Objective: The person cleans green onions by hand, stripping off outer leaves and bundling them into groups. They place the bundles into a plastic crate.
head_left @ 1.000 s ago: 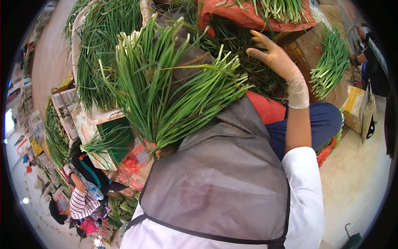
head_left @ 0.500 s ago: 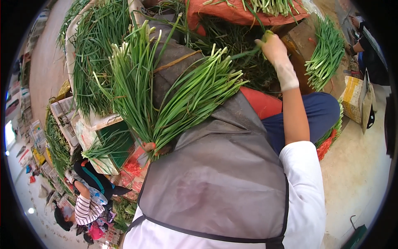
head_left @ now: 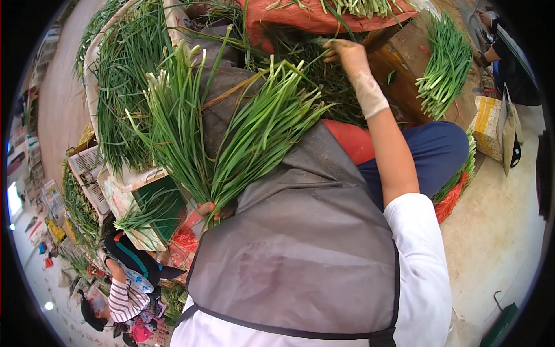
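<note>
A large fanned bunch of garlic chives [head_left: 231, 144] lies across my lap and the grey apron [head_left: 300, 254], its pale cut ends pointing away from me. My left hand [head_left: 208, 210] is closed round the leafy end of the bunch, mostly covered by the leaves. Further off on the right, my right hand [head_left: 348, 58], in a thin pale glove, reaches over a heap of loose dark leaves [head_left: 341, 92]. Its fingers are bent, with thin green blades at their tips; how firmly they are gripped is hard to see.
A pale-rimmed container of long chives [head_left: 130, 75] stands at left. An orange-red sheet [head_left: 324, 17] bears more chives beyond my right hand. A finished-looking bunch [head_left: 445, 63] and a yellow-white box [head_left: 487, 127] are at right. Another person in a striped top [head_left: 124, 298] sits lower left.
My right hand has moved left and slightly away from me, and the yellowish bit at its fingers no longer shows. My left hand keeps its hold on the bunch. The whole view has shifted slightly.
</note>
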A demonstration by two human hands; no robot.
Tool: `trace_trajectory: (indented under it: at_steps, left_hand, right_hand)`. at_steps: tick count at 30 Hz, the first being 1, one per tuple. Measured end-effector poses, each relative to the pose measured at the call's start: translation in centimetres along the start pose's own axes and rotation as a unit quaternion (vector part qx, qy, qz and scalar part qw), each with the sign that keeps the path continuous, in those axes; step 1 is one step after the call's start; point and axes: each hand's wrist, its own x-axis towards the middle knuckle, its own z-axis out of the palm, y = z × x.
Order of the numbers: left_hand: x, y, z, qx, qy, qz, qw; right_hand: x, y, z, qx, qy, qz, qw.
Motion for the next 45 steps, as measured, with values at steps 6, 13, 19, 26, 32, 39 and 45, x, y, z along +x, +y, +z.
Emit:
trace_trajectory:
  at_steps: [6,13,19,26,32,39,45]
  left_hand:
    - [-0.7,-0.4,-0.3,-0.007,0.018,-0.002,1.0]
    - [0.0,-0.2,0.4,-0.003,0.008,-0.01,1.0]
    - [0.1,-0.2,0.6,-0.004,0.0,-0.012,1.0]
    - [0.1,-1.3,1.2,-0.016,0.001,-0.026,1.0]
    - [0.9,-1.8,1.8,-0.021,-0.009,-0.028,0.999]
    - [1.1,-2.3,2.0,-0.023,-0.004,-0.031,0.999]
    - [1.6,-2.1,2.3,-0.014,-0.004,-0.033,0.999]
  right_hand:
    - [-4.5,-3.0,2.8,-0.607,-0.108,-0.084,0.783]
    - [-4.6,-1.3,4.4,-0.049,-0.32,-0.009,0.946]
    - [0.1,1.2,-3.8,-0.225,-0.11,0.034,0.967]
    - [-7.5,-0.1,1.9,-0.119,-0.342,0.104,0.926]
    - [-5.8,-5.4,6.1,0.079,-0.29,-0.003,0.954]
    - [-2.6,-5.9,2.6,0.003,-0.186,-0.095,0.978]
    - [-1.3,-1.4,-2.0,-0.675,-0.142,0.032,0.723]
